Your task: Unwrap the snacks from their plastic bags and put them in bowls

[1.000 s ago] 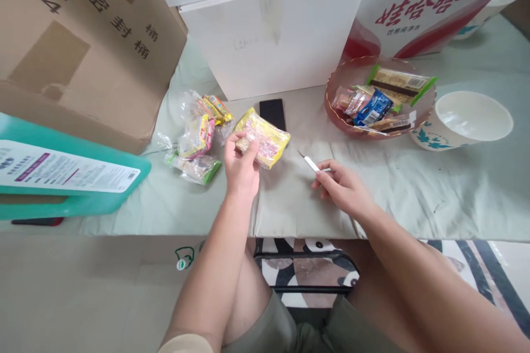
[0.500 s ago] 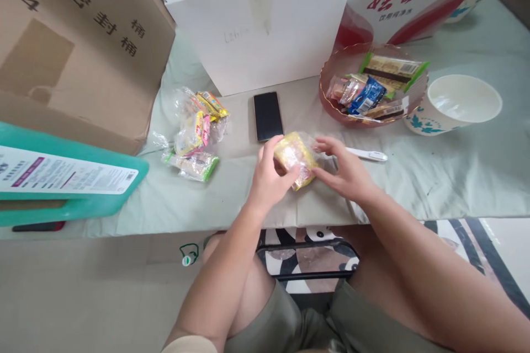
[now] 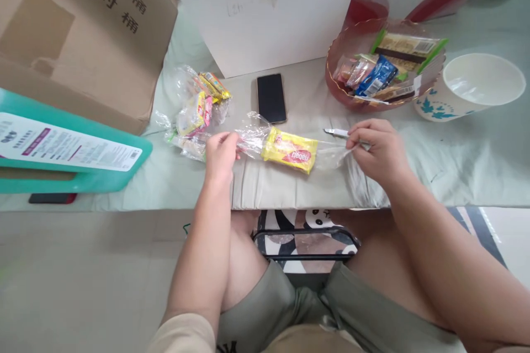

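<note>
A yellow snack packet (image 3: 290, 150) in a clear plastic wrapper lies stretched out on the pale green tablecloth (image 3: 455, 165), near the table's front edge. My left hand (image 3: 220, 154) pinches the wrapper's left end. My right hand (image 3: 379, 149) pinches the right end, and a small white-handled knife (image 3: 337, 133) sticks out from its fingers. A black phone (image 3: 271, 97) lies face up just behind the packet.
A pile of wrapped snacks (image 3: 199, 116) lies at the left. A pink bowl (image 3: 351, 49) holds more snack packets, beside a white bowl (image 3: 476, 88). Behind stand a cardboard box (image 3: 83, 33), a white box (image 3: 265, 5) and a teal container (image 3: 62, 154).
My hands brought the yellow packet from the left down to the table's front and pulled its wrapper out flat between them. The knife lay on the cloth half a second ago; my right hand has it again.
</note>
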Tool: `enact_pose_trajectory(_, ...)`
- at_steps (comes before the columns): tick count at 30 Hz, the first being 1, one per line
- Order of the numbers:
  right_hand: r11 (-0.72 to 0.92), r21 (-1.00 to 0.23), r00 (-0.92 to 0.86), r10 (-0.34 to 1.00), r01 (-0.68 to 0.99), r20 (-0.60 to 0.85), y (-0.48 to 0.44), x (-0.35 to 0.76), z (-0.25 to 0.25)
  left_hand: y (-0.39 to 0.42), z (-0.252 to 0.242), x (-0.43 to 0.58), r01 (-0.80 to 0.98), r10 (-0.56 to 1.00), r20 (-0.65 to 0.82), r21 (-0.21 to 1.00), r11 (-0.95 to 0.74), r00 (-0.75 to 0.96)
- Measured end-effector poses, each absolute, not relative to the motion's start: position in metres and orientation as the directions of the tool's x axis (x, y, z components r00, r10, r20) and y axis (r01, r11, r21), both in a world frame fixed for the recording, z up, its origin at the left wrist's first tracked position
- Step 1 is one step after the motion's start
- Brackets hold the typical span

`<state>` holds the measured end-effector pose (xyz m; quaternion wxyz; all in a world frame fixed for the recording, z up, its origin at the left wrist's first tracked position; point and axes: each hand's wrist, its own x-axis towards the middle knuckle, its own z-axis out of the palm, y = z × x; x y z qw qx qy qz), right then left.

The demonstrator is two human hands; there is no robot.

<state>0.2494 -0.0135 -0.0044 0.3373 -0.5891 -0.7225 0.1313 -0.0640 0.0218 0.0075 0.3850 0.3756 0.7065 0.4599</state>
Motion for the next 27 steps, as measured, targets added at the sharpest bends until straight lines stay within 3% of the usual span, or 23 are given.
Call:
enact_pose_trajectory(4,0.192,-0.534,0.072,0.899,0.823,0.433,-0.02,0.252,0.003,0.016,0.01,-0.076,0.296,0.888,-0.194,0.895,0.335,-0.417)
enact_pose_trajectory(6,0.282,-0.558,0.059,0.856,0.781,0.514,-0.027,0.24,0.011,0.014,0.011,-0.076,0.275,0.888,-0.198,0.903,0.33,-0.415)
enact_pose_trajectory(8,0.426,-0.572,-0.078,0.843,0.701,0.532,-0.032,0.224,0.017,0.012,0.011,-0.073,0.209,0.893,-0.26,0.912,0.352,-0.369)
enact_pose_trajectory(10,0.506,-0.553,-0.272,0.85,0.662,0.452,-0.036,0.207,0.019,0.01,0.008,-0.07,0.207,0.911,-0.295,0.91,0.36,-0.288)
enact_pose_trajectory(14,0.516,-0.474,-0.472,0.854,0.713,0.22,-0.044,0.187,0.019,0.004,-0.002,-0.072,0.325,0.971,-0.178,0.919,0.222,-0.159)
enact_pose_trajectory(19,0.484,-0.676,-0.672,0.74,0.556,-0.023,-0.059,0.187,0.023,-0.012,0.001,-0.09,0.36,0.973,-0.231,0.906,0.225,-0.025)
enact_pose_trajectory(23,0.295,-0.69,-0.563,0.803,0.661,-0.197,-0.06,0.183,0.022,-0.02,0.012,-0.096,0.312,0.94,-0.334,0.887,0.34,-0.075)
enact_pose_trajectory(27,0.176,-0.547,-0.307,0.938,0.819,-0.159,-0.052,0.173,0.023,-0.02,0.013,-0.086,0.232,0.871,-0.472,0.839,0.492,-0.138)
